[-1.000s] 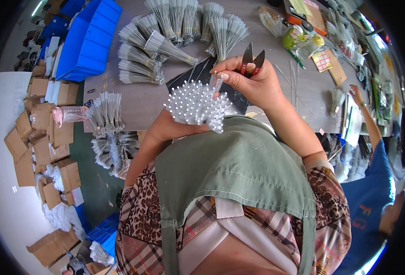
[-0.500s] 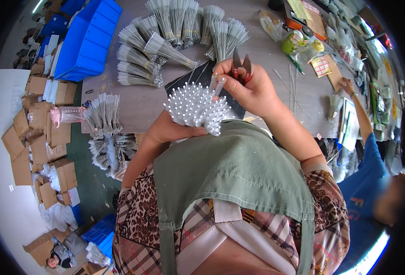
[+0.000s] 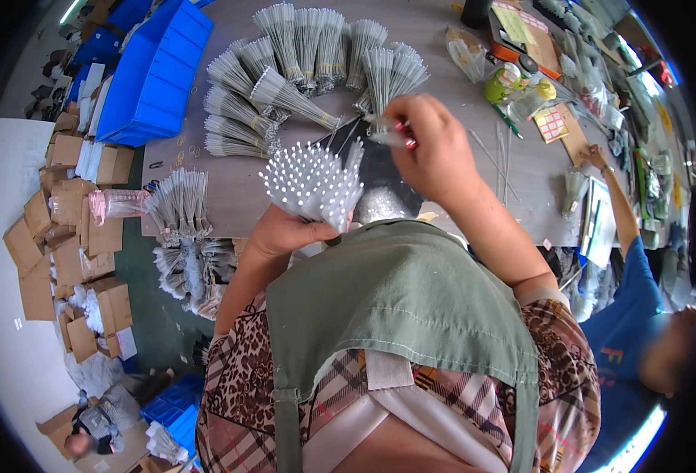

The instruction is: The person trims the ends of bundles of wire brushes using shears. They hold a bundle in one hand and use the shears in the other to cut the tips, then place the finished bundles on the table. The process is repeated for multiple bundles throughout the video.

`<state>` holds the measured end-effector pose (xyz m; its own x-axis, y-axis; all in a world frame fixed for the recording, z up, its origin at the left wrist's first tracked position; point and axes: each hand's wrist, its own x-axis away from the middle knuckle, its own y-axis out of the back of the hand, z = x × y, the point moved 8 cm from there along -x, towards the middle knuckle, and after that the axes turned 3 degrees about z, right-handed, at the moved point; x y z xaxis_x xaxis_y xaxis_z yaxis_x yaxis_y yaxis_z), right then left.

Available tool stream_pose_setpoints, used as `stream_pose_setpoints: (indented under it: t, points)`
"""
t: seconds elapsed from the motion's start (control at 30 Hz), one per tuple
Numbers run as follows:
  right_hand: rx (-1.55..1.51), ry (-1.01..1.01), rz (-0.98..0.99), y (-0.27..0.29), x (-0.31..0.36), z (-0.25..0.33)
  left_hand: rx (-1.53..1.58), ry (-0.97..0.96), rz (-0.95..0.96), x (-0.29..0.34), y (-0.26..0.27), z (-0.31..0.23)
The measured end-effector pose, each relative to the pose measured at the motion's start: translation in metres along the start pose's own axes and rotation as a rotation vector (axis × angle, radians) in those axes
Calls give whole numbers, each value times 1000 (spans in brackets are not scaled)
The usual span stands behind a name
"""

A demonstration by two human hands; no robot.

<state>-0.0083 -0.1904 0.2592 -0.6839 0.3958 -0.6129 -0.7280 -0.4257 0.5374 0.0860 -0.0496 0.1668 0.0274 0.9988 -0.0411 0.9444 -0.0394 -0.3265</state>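
Two hands are seen at the near edge of the grey table (image 3: pixel 245 197) in the single head view. Compared with half a second ago, the right hand (image 3: pixel 434 150) has been drawn slightly back from the fanned bundles and turned so that its knuckles face the camera; the dark scissor blades that stood up above the fingers a second ago are no longer seen, and only a red-handled tool (image 3: pixel 401 140) and a thin white stick (image 3: pixel 379 135) are seen poking out at the fingertips. The bundle of white sticks (image 3: pixel 312 185) has been kept in much the same place, just above the green apron (image 3: pixel 395 307).

The left hand (image 3: pixel 285 234) is closed firmly around the lower end of the bundle, with the stick tips fanned upward and toward the camera; the wrist is bent back and the forearm comes up from the lower edge. The right hand is curled in a narrow pinch on the tool and the stick, with the forearm stretched diagonally from the lower right. A shiny black sheet (image 3: pixel 379 193) lies beneath both hands, touching the near table edge.

Tied bundles of grey sticks (image 3: pixel 300 55) are spread in an arc toward the far edge. A blue crate (image 3: pixel 155 75) sits beyond the far left corner. Another person's hand (image 3: pixel 597 157) is laid on the right part of the table.
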Motion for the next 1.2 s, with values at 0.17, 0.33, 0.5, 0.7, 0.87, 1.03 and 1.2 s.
stream_pose_setpoints:
  t: [0.17,0.33,0.5,0.7,0.87,1.03,1.2]
  points:
    - [-183,-213,118,-1,-4,-21,151,-42,67,-2,-1,-8]
    - [-496,-397,270,-26,12,-27,279,-71,68,-3,-7,-13]
    - [-854,-417,324,-40,11,-23,521,-138,127,-10,-11,-14]
    - [-944,-401,262,-42,6,-9,550,-121,144,-12,-13,-11]
    - [-722,-386,248,-29,4,-2,504,-100,96,-12,-15,-11]
    - [-471,-218,195,-14,-3,6,517,-75,122,-16,-15,-7]
    - [-192,-10,-91,7,-8,0,586,-92,231,-17,-15,1]
